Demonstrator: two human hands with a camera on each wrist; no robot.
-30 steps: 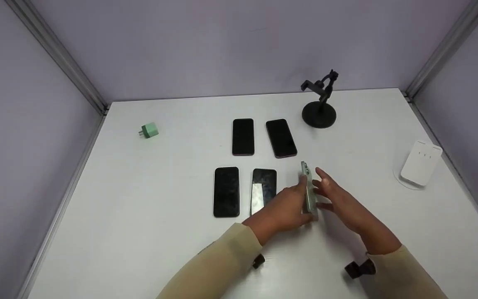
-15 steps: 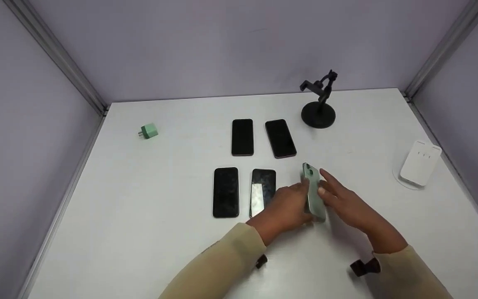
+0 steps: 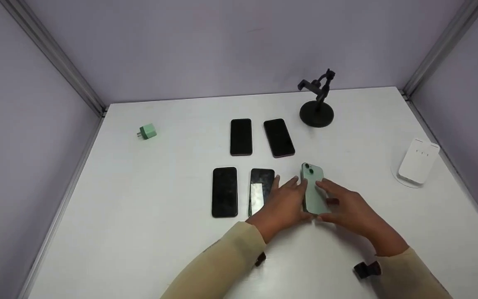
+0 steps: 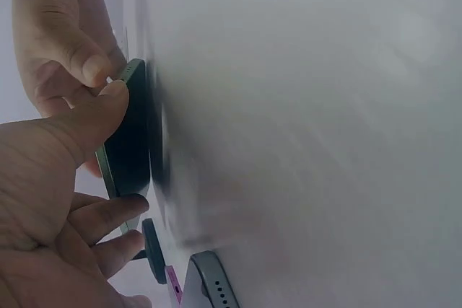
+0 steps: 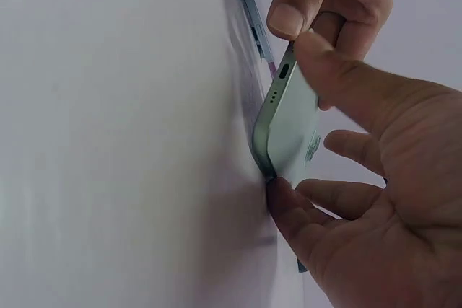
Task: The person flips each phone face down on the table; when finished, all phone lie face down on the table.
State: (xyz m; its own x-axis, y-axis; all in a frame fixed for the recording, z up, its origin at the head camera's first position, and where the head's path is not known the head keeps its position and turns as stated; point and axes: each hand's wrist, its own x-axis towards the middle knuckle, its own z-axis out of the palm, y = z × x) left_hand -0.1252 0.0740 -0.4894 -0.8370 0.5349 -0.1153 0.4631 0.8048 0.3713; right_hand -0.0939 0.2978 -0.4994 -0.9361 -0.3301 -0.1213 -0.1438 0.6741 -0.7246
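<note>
Green phone (image 3: 314, 191) back-up, just right of the four black phones (image 3: 250, 166) | your left hand (image 3: 282, 205) and right hand (image 3: 349, 207) both pinch its edges | probably not flat on the table (image 3: 139, 216) yet.

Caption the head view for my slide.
Both hands lower a green phone back-up beside four dark phones.

White desk (image 3: 147, 216) fills the booth floor-to-wall; matte top, faint sheen. Pale lilac panel walls (image 3: 222, 45) on three sides: back, left, right. Aluminium corner posts (image 3: 56, 62) run diagonally at both rear corners, and metal trim lines the desk's side edges. Light is even, diffuse, soft shadows only. No window in view.
</note>
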